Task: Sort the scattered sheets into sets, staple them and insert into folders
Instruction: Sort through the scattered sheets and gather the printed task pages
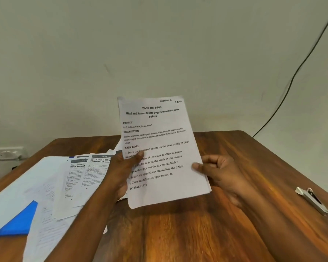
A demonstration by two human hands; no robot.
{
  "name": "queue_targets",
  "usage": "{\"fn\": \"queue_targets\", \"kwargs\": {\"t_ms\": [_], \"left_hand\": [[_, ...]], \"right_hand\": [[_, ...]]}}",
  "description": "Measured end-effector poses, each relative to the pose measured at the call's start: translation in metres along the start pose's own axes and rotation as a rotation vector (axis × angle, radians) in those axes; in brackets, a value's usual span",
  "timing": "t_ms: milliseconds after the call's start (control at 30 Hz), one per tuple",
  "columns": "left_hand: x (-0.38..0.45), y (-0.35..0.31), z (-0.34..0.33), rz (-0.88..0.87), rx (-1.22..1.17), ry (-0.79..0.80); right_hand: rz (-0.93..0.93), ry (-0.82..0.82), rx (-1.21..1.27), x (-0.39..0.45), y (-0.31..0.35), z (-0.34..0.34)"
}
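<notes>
both hands are up off the worktop [206,233] with a thin set of sheets [159,148] pinched between them. left hand [121,173] has its thumb across the printed face and the rest of its fingers tucked behind, right hand [214,171] nips the right edge, thumb in front, fingers curled round the back. so both are closed on the paper, nothing loose in either.

what could go sideways, imo: the lower right corner shows a couple of page edges fanned out just below the right fingers, so if that set gets stapled as is, the pages bind crooked. it's also only held by the edges and could sag or slip.

stapler [313,200] sits well off to the right of the right fingers, apart from everything, so one hand has to let go to fetch it.

left of the left fingers is the pile of scattered sheets [80,178] and what looks like a folder with a blue corner [21,222], both cut off by the frame edge. can't tell how many pages are in hand, and the left arm hides part of the pile. further back, a cable [301,67] runs down the wall.
</notes>
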State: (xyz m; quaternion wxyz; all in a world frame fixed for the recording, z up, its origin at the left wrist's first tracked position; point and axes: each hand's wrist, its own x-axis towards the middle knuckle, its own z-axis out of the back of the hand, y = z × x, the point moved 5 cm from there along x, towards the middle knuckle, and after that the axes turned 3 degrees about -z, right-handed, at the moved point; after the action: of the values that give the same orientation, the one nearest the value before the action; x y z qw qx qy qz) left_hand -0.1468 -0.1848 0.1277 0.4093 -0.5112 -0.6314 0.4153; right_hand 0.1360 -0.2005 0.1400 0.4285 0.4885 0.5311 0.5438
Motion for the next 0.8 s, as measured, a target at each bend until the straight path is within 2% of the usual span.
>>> {"fn": "queue_targets", "kwargs": {"t_ms": [100,233,367,533,800], "left_hand": [[0.005,0.001,0.01,-0.019,-0.017,-0.077],[0.009,0.002,0.013,-0.041,-0.035,-0.138],[0.011,0.006,0.01,-0.06,-0.027,-0.152],[0.013,0.009,0.011,-0.077,-0.007,-0.195],[0.01,0.008,0.006,-0.089,-0.006,-0.198]], "right_hand": [[-0.013,-0.005,-0.058,-0.011,-0.008,0.007],[0.04,-0.097,-0.062,-0.021,-0.015,0.01],[0.064,-0.178,0.022,-0.024,-0.017,0.009],[0.088,-0.159,0.183,-0.025,-0.015,0.008],[0.119,-0.239,0.083,-0.015,-0.023,0.006]]}}
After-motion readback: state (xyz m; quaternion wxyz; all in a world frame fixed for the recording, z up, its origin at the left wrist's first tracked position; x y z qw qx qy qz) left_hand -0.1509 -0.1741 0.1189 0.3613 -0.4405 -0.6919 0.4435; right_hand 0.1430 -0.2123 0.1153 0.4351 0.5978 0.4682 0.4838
